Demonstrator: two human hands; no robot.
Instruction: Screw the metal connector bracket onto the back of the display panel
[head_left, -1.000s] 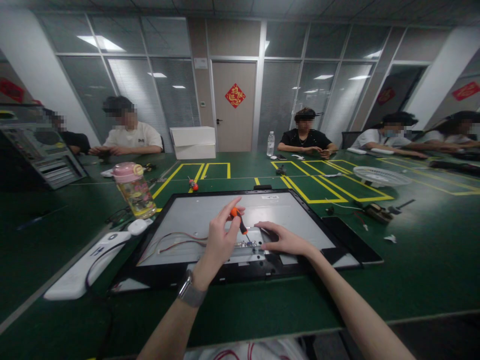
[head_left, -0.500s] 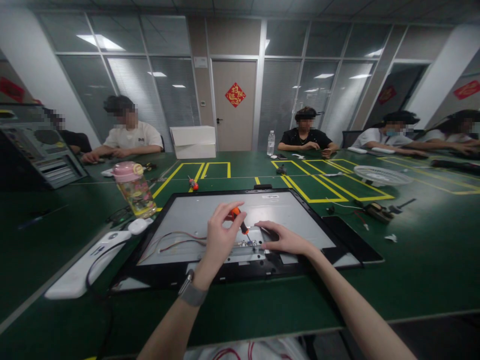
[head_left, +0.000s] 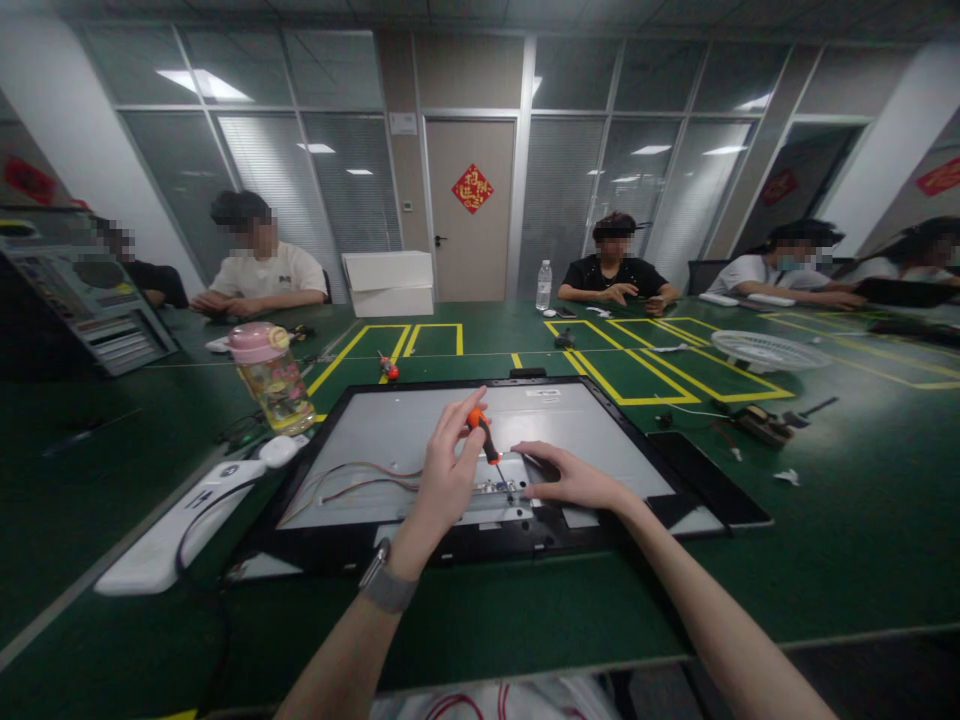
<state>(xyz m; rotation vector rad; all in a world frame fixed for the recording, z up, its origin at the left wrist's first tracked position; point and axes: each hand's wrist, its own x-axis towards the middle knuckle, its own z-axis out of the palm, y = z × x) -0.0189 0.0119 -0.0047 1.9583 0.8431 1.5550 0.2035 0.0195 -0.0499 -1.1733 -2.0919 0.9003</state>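
Note:
A flat display panel point(head_left: 360, 430) with a black frame lies on the table, its grey metal side up. My left hand point(head_left: 446, 470) is closed around a screwdriver point(head_left: 485, 438) with an orange and black handle. The shaft slants down to a row of connectors on a small metal plate point(head_left: 517, 468) near the panel's front edge. At that plate's right side rests my right hand point(head_left: 574, 478), its fingers stretched out and the thumb apart. Thin wires point(head_left: 360, 478) run across the panel toward the plate, partly behind my left hand.
Left of the panel are a white power strip point(head_left: 184, 530) with a black cable and a pink-lidded bottle point(head_left: 270, 375). A black slab point(head_left: 709, 480) lies at the panel's right. Beyond it is a dark device point(head_left: 761, 422) with wires. Several people sit around the green table point(head_left: 847, 560).
My left hand and the screwdriver have shifted slightly right, the tip now farther right along the plate. My right hand stays almost where it was.

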